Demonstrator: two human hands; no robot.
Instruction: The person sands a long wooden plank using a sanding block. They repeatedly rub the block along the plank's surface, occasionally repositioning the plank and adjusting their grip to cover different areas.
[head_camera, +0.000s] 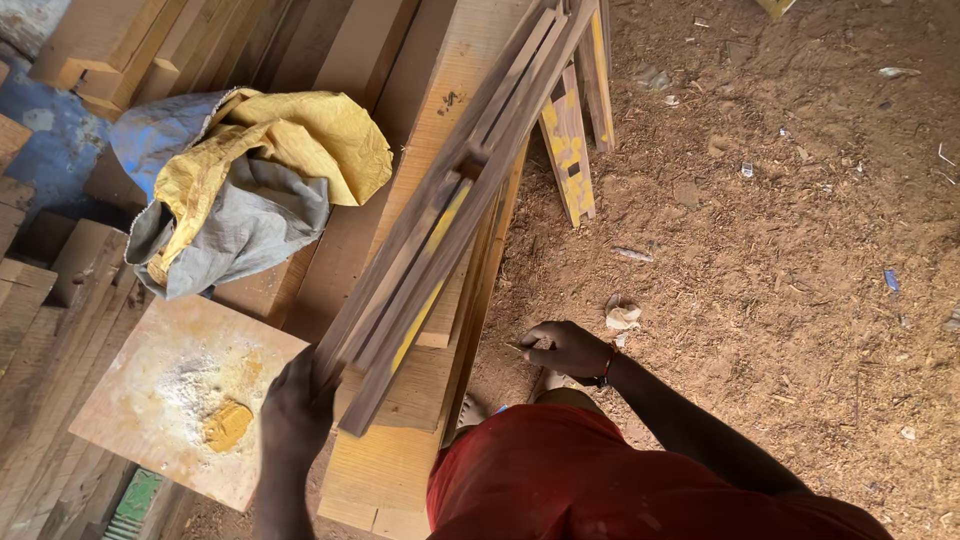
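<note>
Currently left hand (295, 405) clamps the near end of the slat bundle (440, 210) resting on stacked planks (395, 470); right hand (565, 348) pinched shut beside them, contents unclear. Next: steady support.

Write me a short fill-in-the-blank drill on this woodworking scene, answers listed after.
1. The left hand grips a bundle of long wooden ____.
2. The crumpled sack on the planks is grey and ____.
3. The right hand reaches down toward the ____-covered ground.
4. The square board carries a lump of yellow putty and white ____.

Answers: strips; yellow; sawdust; powder
</note>
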